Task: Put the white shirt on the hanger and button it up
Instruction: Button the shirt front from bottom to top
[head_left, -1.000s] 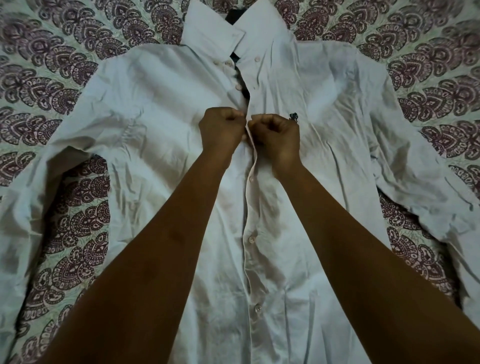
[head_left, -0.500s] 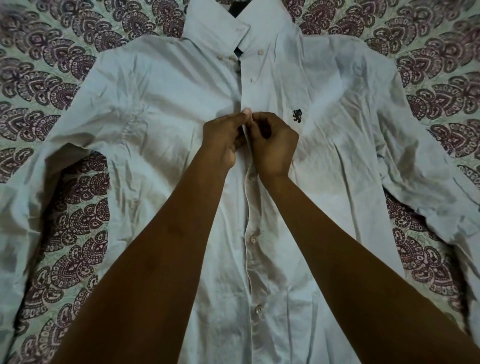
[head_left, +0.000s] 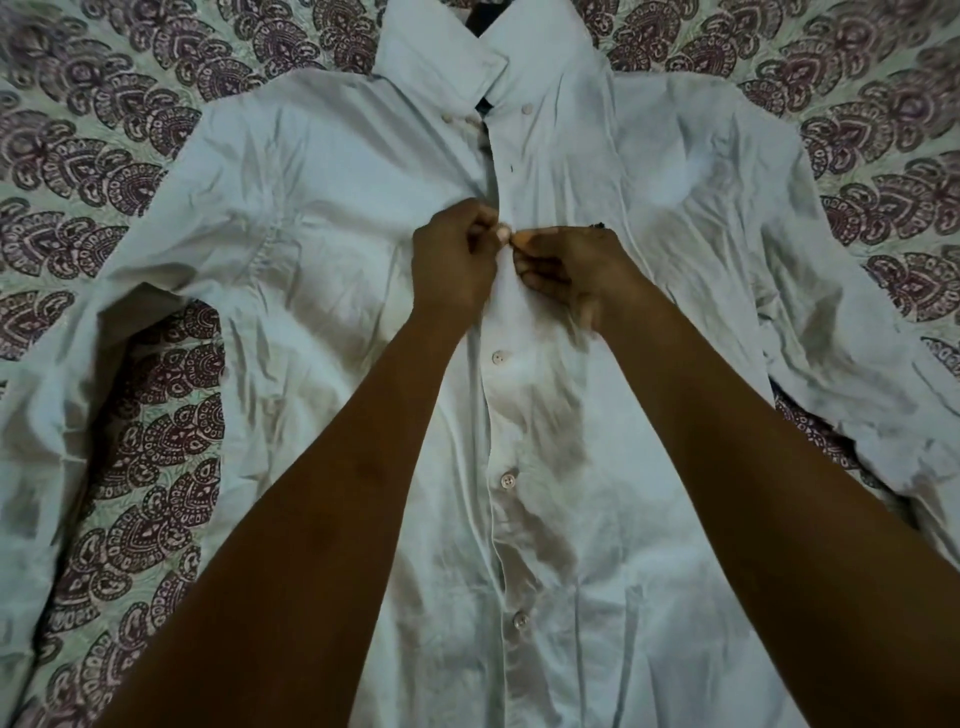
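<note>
- Both hands have spread slightly apart since half a second ago.
- Left hand (head_left: 457, 260) and right hand (head_left: 566, 265) pinch the white shirt (head_left: 322, 218) placket, just 12 o'clock of centre.
- Shirt lies flat on the patterned bedspread (head_left: 104, 104).

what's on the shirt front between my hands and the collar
In the head view, between the hands and the collar lies the still-open top of the white shirt, with one empty buttonhole showing.

head view, looking down, close above bedspread (head_left: 130, 457)
</note>
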